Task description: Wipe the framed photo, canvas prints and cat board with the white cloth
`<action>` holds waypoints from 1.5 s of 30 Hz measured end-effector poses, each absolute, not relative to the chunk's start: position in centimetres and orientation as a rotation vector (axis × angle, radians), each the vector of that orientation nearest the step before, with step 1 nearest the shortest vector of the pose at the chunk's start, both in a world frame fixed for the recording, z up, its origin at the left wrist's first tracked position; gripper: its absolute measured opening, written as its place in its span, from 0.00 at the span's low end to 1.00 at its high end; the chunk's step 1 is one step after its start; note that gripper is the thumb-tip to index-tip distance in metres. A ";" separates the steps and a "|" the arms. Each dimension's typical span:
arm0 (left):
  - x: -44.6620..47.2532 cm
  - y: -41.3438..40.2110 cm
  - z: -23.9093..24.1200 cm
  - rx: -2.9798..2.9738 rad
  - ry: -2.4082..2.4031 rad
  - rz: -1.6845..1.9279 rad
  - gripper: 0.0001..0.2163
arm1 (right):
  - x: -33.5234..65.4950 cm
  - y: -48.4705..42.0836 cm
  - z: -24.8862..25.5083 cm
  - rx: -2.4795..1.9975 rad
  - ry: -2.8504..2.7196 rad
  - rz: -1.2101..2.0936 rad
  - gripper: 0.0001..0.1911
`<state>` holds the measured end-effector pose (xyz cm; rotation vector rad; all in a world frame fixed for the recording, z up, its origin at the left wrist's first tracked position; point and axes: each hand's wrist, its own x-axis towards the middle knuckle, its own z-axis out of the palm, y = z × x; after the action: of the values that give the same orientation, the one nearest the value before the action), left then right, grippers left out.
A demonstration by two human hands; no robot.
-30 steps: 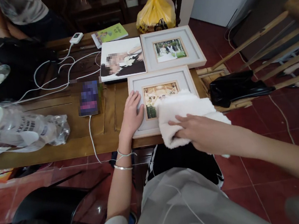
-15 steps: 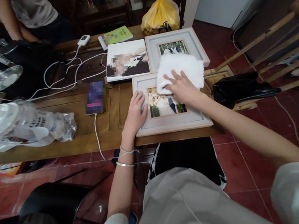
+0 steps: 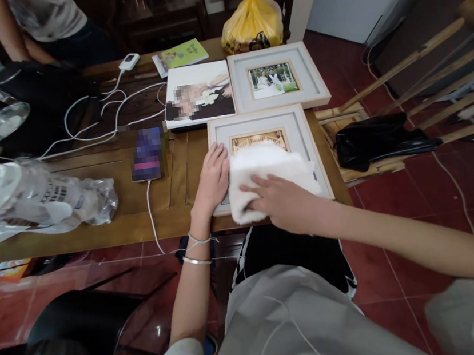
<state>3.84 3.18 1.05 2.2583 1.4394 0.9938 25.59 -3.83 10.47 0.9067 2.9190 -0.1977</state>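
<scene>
A pale picture frame point(image 3: 310, 139) lies flat at the table's front edge, the top of its photo showing above a folded white towel point(image 3: 269, 159). My right hand point(image 3: 285, 200) presses on the towel over the lower part of the frame, fingers bent into its folds. On the frame's left border rests my left hand point(image 3: 215, 174), fingers stretched out flat. Behind it lies a second pale picture frame point(image 3: 317, 90) with a photo of two people outdoors. Beside that one is a white-edged photo panel point(image 3: 207, 73), partly blurred out.
A phone point(image 3: 146, 154) on a white cable lies left of the frames. Further left are a plastic-wrapped clear jug point(image 3: 57, 194) and a black kettle point(image 3: 36, 92). A yellow bag point(image 3: 252, 23) and green booklet point(image 3: 183, 54) sit behind. A bamboo chair point(image 3: 359, 113) stands right; another person is across the table.
My right hand has drawn the towel toward me, from the upper right of the near frame to its lower edge. The far frame's photo is now uncovered. My left hand stays put.
</scene>
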 end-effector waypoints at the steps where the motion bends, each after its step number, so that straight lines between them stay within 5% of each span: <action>1: 3.9 3.1 1.2 2.233 1.434 1.007 0.23 | 25.0 -2.7 9.9 0.988 2.899 -0.148 0.24; 10: 3.9 2.3 2.3 2.145 1.362 1.110 0.31 | 20.3 6.9 9.2 1.336 2.832 0.065 0.22; 19: 3.5 2.7 1.8 2.142 1.363 1.104 0.28 | 23.6 -3.2 9.5 0.907 2.952 0.062 0.14; 27: 3.7 3.4 0.8 2.260 1.415 1.048 0.20 | 31.5 -4.6 11.1 1.023 2.809 0.161 0.12; 38: 3.8 3.5 0.8 2.231 1.450 1.021 0.20 | 21.0 -5.6 9.4 1.118 2.891 0.174 0.13; 45: 3.6 3.5 0.7 2.257 1.397 1.058 0.22 | 30.6 -7.6 8.8 1.265 2.880 0.277 0.10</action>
<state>3.57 3.50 0.73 2.2566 1.3975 1.0585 30.57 -7.60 8.76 1.2653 2.8804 0.2768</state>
